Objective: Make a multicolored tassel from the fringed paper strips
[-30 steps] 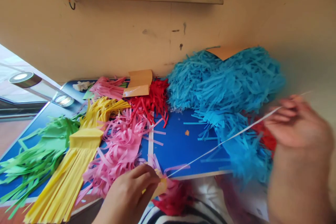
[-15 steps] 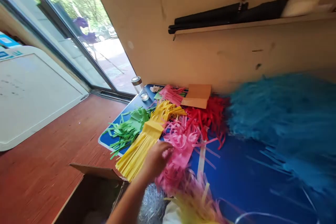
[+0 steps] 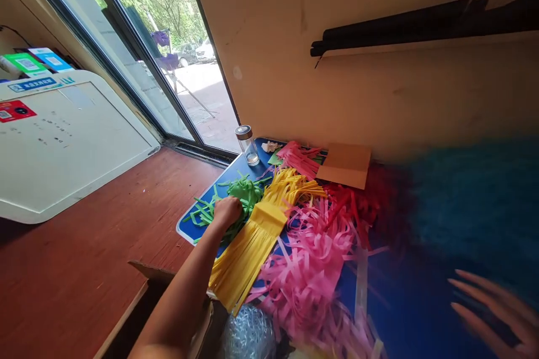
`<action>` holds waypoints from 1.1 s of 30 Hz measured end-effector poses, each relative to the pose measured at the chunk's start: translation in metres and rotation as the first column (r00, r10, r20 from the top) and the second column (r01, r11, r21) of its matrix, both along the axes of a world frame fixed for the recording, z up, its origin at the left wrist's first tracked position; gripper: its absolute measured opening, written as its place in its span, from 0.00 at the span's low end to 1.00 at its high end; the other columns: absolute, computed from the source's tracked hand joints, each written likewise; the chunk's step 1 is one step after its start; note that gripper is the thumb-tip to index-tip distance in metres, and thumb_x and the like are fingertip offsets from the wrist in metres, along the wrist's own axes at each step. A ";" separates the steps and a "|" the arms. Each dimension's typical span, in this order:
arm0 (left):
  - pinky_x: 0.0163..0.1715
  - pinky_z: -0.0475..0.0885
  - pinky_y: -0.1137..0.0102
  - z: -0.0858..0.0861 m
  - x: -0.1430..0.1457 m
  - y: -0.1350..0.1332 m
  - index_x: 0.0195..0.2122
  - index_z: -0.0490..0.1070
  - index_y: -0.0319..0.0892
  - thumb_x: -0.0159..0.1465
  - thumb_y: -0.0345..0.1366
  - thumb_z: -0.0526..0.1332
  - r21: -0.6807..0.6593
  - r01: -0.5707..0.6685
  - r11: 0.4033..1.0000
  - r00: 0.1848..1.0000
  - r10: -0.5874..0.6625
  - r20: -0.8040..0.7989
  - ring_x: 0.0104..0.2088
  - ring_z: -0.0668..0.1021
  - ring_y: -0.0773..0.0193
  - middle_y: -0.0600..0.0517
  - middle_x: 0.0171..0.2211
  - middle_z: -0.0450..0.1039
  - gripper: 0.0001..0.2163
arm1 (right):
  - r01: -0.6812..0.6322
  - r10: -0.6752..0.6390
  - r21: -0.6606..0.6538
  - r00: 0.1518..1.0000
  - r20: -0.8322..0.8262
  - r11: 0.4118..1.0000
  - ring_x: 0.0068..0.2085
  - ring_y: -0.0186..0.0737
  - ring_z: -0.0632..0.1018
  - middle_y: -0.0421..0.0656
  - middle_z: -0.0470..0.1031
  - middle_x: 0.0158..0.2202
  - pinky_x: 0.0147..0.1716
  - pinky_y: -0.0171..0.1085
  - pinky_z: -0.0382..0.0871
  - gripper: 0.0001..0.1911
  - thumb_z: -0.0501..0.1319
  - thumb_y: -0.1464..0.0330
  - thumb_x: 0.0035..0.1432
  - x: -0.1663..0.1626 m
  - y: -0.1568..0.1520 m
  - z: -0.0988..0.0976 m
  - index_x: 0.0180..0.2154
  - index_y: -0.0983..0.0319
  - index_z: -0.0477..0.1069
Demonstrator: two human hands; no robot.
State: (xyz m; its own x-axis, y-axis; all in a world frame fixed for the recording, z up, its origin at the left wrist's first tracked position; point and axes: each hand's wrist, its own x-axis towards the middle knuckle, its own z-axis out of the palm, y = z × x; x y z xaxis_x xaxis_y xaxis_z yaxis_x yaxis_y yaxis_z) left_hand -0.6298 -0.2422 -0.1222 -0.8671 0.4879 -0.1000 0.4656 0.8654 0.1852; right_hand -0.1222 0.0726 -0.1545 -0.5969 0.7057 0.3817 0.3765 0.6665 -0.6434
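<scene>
My left hand is closed on the green fringed paper at the left end of the blue table; its fingertips are partly hidden. Beside it lies a folded yellow fringed paper, its strips spreading toward me. My right hand is over the table at the lower right, fingers apart, with nothing seen in them. Past it, a big blue fringed mass is dark and blurred. Pink paper strips are heaped in the middle, with red strips behind them.
A glass jar with a metal lid stands at the table's far left corner. An orange-brown folded sheet lies by the wall. Nearer me are an open cardboard box and a silvery tinsel ball. A whiteboard leans at left.
My left hand has moved from over the pink strips leftward to the green paper and closed there. My right hand has come into view at the lower right. The view has shifted left.
</scene>
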 end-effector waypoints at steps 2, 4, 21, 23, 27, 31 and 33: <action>0.45 0.75 0.57 -0.002 -0.009 -0.003 0.51 0.70 0.40 0.66 0.41 0.61 0.024 -0.006 1.000 0.999 0.005 0.041 0.46 0.77 0.58 0.46 0.50 0.72 0.15 | -0.097 0.097 0.002 0.992 0.085 0.995 0.47 0.52 0.79 0.54 0.76 0.48 0.42 0.52 0.72 0.15 0.61 0.50 0.54 -0.011 -0.006 0.005 0.44 0.40 0.77; 0.43 0.75 0.59 -0.004 -0.015 -0.011 0.49 0.71 0.40 0.66 0.41 0.61 0.061 -0.020 0.998 0.997 0.015 0.078 0.44 0.77 0.59 0.47 0.48 0.73 0.14 | -0.223 0.228 -0.053 0.963 0.144 0.973 0.44 0.50 0.80 0.51 0.78 0.46 0.40 0.47 0.76 0.16 0.61 0.50 0.54 -0.034 -0.020 0.021 0.43 0.44 0.78; 0.36 0.75 0.66 -0.006 -0.010 -0.047 0.35 0.75 0.39 0.63 0.43 0.62 0.446 -0.073 0.892 0.991 0.013 0.135 0.34 0.79 0.63 0.52 0.33 0.78 0.11 | -0.459 0.643 -0.753 0.763 -0.063 0.471 0.33 0.37 0.79 0.45 0.79 0.37 0.29 0.32 0.72 0.21 0.55 0.71 0.60 -0.401 -0.209 0.033 0.54 0.63 0.71; 0.35 0.74 0.67 -0.007 -0.008 -0.046 0.35 0.75 0.40 0.62 0.47 0.60 0.498 -0.065 0.864 0.991 -0.004 0.136 0.35 0.80 0.61 0.51 0.33 0.79 0.14 | -0.473 0.698 -0.784 0.712 -0.070 0.403 0.27 0.35 0.77 0.40 0.77 0.28 0.25 0.30 0.70 0.27 0.54 0.74 0.57 -0.407 -0.213 0.028 0.59 0.61 0.66; 0.32 0.74 0.68 -0.007 0.000 -0.035 0.45 0.69 0.40 0.59 0.54 0.58 0.543 -0.048 0.838 0.993 -0.020 0.119 0.33 0.81 0.60 0.47 0.38 0.78 0.23 | -0.498 0.780 -0.797 0.624 -0.056 0.341 0.18 0.30 0.69 0.32 0.65 0.16 0.22 0.28 0.66 0.33 0.53 0.78 0.51 -0.415 -0.211 0.021 0.59 0.59 0.65; 0.32 0.73 0.69 0.001 0.009 -0.026 0.41 0.71 0.41 0.57 0.45 0.61 0.426 -0.020 0.904 0.999 0.000 0.046 0.31 0.80 0.62 0.48 0.35 0.78 0.15 | -0.539 0.800 -0.742 0.600 -0.006 0.399 0.22 0.32 0.72 0.36 0.73 0.26 0.25 0.30 0.68 0.34 0.52 0.78 0.50 -0.413 -0.204 0.018 0.60 0.59 0.63; 0.34 0.71 0.68 0.014 0.008 -0.026 0.32 0.73 0.43 0.56 0.38 0.61 0.323 -0.018 0.946 0.999 0.028 -0.027 0.32 0.79 0.60 0.49 0.31 0.78 0.06 | -0.569 0.797 -0.683 0.603 0.034 0.459 0.32 0.37 0.77 0.42 0.77 0.37 0.32 0.34 0.72 0.30 0.56 0.76 0.50 -0.408 -0.202 0.019 0.57 0.60 0.67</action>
State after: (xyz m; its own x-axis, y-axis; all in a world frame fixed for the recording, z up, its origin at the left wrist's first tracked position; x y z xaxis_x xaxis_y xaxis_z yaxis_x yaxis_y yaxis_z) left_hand -0.6219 -0.2687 -0.1081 -0.8785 0.4697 0.0868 0.4565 0.7722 0.4418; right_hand -0.5304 -0.1299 -0.1355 -0.9748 -0.0019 -0.2231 0.2081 0.3537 -0.9119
